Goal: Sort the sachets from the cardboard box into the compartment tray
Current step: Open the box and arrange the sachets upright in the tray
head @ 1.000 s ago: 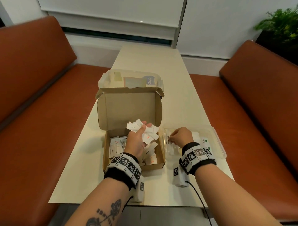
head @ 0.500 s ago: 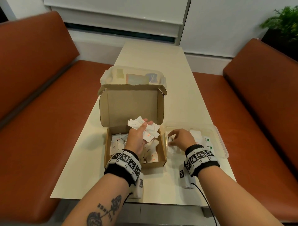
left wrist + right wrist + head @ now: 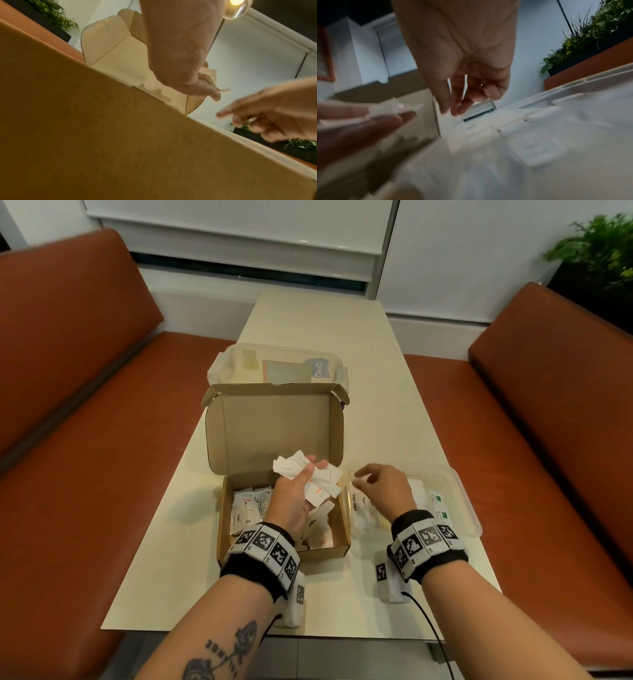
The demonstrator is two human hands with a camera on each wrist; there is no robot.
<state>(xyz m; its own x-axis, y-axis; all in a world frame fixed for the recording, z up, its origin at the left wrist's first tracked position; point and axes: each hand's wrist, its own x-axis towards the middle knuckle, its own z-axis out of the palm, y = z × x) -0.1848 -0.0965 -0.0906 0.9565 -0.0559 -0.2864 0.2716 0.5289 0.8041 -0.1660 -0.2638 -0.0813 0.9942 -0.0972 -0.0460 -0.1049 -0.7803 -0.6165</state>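
Observation:
The open cardboard box (image 3: 340, 529) sits on the table with loose white sachets (image 3: 246, 508) inside. Above it my left hand (image 3: 306, 472) grips a bunch of white sachets (image 3: 323, 486); the left wrist view shows that hand (image 3: 197, 86) past the box wall (image 3: 120, 148). The clear compartment tray (image 3: 470, 508) lies right of the box, with white sachets (image 3: 358, 505) and green-labelled ones (image 3: 440, 503) in separate compartments. My right hand (image 3: 361, 477) hovers over the tray's left end. In the right wrist view its fingers (image 3: 460, 108) hang loosely curled and hold nothing.
A clear lidded container (image 3: 284, 368) stands just behind the box's raised lid (image 3: 274, 433). The narrow cream table (image 3: 376, 405) runs between two orange benches (image 3: 85, 474) (image 3: 548, 440). A potted plant (image 3: 599, 244) is at the far right.
My right hand has lifted out of the tray's left compartment and drifted left toward the left hand, its fingers now empty. The left hand still holds its bunch over the box.

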